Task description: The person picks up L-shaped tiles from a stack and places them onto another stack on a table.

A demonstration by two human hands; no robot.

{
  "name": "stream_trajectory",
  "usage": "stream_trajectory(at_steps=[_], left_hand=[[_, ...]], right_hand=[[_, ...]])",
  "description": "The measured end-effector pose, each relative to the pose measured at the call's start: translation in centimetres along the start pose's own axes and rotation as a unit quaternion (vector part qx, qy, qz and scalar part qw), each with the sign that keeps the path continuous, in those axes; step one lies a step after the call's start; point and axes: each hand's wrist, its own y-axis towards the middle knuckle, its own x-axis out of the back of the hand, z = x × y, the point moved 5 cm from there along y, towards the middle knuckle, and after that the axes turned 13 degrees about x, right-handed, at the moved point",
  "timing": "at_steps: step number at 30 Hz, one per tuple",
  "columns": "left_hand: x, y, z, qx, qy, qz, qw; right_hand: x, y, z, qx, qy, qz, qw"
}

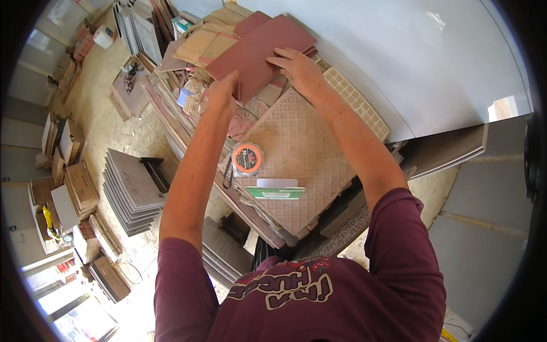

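Several dark red rectangular tiles (263, 56) lie in a loose stack at the far end of a cluttered pile, the top one slanting. My left hand (224, 91) grips the stack's near left corner, thumb on the edge; its other fingers are mostly hidden. My right hand (299, 69) lies across the top tile near its right part, fingers spread. Closer to me, a large square tile (302, 154) with a grid-patterned back lies flat. On it rest a tape measure (247, 159) with an orange ring and a green and white box (276, 190).
Cardboard pieces (206, 43) lie left of the red tiles. A pale glossy panel (410, 62) rises along the right. On the floor at left stand a fanned row of grey tiles (134, 185) and several boxes (81, 185). A dark board (450, 149) juts out at right.
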Motion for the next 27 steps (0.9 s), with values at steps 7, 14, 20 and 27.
stream_trajectory(at_steps=[7,14,20,27], left_hand=[[-1.1,0.6,-0.4,-0.006,0.028,-0.007,1.0],[0.3,-0.6,-0.4,0.043,0.07,-0.015,0.997],[-1.2,-5.8,-3.6,-0.151,0.229,-0.06,0.96],[-9.6,-10.2,-6.5,-0.348,0.382,0.008,0.856]], right_hand=[[-0.5,0.3,-1.0,-0.007,0.01,-0.008,1.0],[-0.1,0.0,-0.5,-0.022,0.003,0.026,0.999],[1.4,-1.7,1.8,-0.254,0.214,-0.116,0.936],[6.4,2.7,11.0,-0.356,0.799,-0.238,0.423]])
